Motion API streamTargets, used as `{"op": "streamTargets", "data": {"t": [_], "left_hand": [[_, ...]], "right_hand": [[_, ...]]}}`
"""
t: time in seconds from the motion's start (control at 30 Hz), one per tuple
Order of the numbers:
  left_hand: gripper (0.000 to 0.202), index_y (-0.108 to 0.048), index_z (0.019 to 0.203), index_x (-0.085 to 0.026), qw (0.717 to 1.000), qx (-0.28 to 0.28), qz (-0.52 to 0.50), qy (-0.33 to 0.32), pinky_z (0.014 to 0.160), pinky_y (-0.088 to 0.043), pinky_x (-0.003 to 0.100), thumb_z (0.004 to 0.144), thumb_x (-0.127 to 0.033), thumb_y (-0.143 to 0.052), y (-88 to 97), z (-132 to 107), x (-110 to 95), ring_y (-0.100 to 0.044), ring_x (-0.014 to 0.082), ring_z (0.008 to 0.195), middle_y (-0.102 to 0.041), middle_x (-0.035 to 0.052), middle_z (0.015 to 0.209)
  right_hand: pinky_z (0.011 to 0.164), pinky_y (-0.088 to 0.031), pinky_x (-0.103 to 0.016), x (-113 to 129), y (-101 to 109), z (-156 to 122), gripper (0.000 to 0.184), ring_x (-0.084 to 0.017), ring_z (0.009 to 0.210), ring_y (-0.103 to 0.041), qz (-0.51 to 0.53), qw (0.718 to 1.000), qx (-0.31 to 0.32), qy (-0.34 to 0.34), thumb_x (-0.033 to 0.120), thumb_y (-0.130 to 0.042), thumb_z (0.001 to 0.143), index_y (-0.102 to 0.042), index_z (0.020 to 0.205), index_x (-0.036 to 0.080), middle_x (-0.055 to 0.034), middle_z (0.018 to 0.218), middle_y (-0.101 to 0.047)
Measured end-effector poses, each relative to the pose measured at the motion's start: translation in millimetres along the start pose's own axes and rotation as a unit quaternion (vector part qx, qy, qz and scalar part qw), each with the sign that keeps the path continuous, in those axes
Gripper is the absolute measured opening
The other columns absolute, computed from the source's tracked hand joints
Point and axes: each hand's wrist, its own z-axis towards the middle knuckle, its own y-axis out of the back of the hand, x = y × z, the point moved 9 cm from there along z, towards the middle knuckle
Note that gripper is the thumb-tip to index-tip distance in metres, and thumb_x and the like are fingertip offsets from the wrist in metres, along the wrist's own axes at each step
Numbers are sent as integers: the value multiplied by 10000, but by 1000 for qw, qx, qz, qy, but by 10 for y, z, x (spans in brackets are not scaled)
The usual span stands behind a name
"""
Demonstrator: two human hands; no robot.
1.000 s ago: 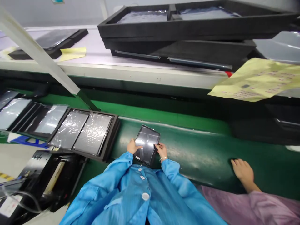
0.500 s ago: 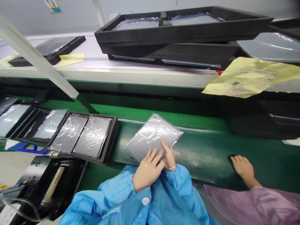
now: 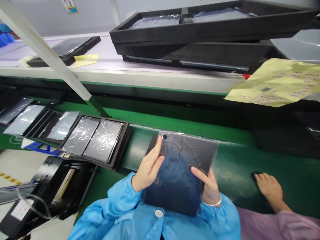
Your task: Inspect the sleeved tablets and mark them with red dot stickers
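Observation:
A tablet [image 3: 182, 180] in clear plastic film is tilted up in front of my blue sleeves, its dark back and corner camera facing me. My right hand [image 3: 208, 186] grips its right edge, thumb lying on the back and the other fingers mostly hidden behind. At the upper left corner, beside the camera, my left hand [image 3: 148, 166] presses along the edge with fingers together and thumb on the tablet's side. A dark strip shows behind that corner; I cannot tell what it is.
Left of me, a black foam tray [image 3: 117, 160] holds two film-wrapped tablets [image 3: 103, 140]. Further left several more lie in a row. Stacked foam trays [image 3: 200, 36] and a yellow sheet [image 3: 275, 83] occupy the shelf. A co-worker's hand [image 3: 270, 188] rests on the green belt [image 3: 232, 166] at right.
The tablet has turned from a slanted, light grey face to a more upright, dark back. My hands have moved apart to its left and right edges. The view has shifted slightly left.

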Motion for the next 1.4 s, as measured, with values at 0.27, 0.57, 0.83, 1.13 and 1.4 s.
{"op": "streamTargets", "data": {"t": [0.27,0.57,0.83,1.13,1.4], "left_hand": [[624,-443,1575,-312,986,94,5,-134,1196,-451,308,1014,-46,-384,22,-20,-569,-559,169,1395,-590,12,1523],[644,-489,1544,-300,993,70,18,-94,1193,-472,360,980,0,-408,69,7,-657,-560,181,1387,-595,28,1516],[648,-389,1592,-365,998,47,-24,-46,1074,-573,383,1005,-158,-567,113,35,-437,-617,246,1336,-599,57,1502],[148,-800,1005,-222,953,-46,-298,-40,756,-615,356,919,-329,-744,230,62,137,-781,249,850,-821,85,920],[171,-805,1042,-232,947,-47,-306,-88,753,-575,392,951,-332,-702,249,-16,139,-782,267,856,-820,95,923]], "right_hand": [[763,-647,-406,257,24,-320,468,-306,841,-778,-10,1000,20,20,290,-913,599,-760,1041,268,-18,891,-813],[771,-659,-389,409,-187,-365,323,-282,816,-783,-16,999,44,16,261,-910,622,-777,916,260,-6,873,-813],[645,-679,-347,417,-157,-178,234,-269,704,-784,-99,981,111,123,394,-926,676,-807,830,263,-37,808,-811],[1018,-617,-372,724,-847,-575,344,-252,1173,-721,-201,832,377,352,238,-652,991,-714,1303,370,5,1269,-739],[1082,-573,-414,705,-853,-627,331,-270,1217,-696,-208,802,419,370,322,-615,1018,-698,1337,352,-29,1266,-742]]}}
